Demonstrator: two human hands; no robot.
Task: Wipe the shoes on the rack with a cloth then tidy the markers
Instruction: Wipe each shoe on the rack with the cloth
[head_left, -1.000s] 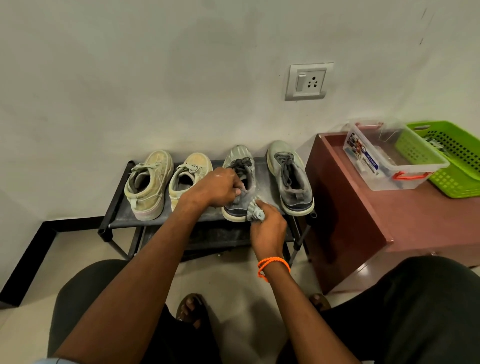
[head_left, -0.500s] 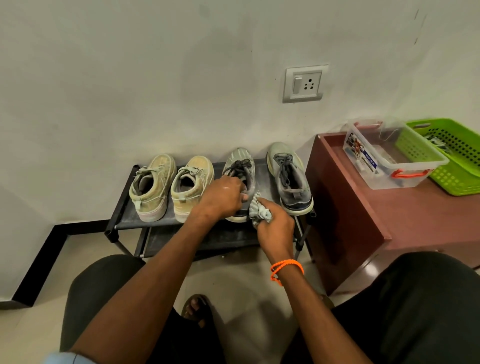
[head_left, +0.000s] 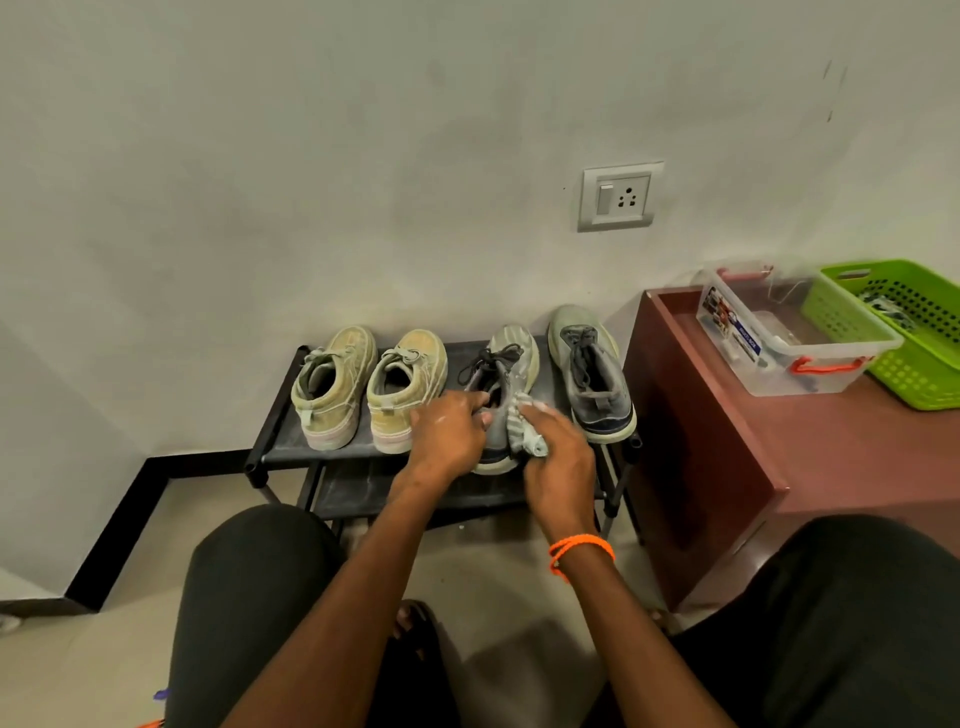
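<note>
Red-brown cabinet (head_left: 852, 447), labelled clear box (head_left: 789, 338)

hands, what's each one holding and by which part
The left hand grips the grey shoe at its collar, fingers in the opening. The right hand holds a bunched cloth against that shoe's side.

grey shoe (head_left: 511, 358): upright on rack (head_left: 275, 415) | cloth (head_left: 524, 431): bunched against its right side
</note>
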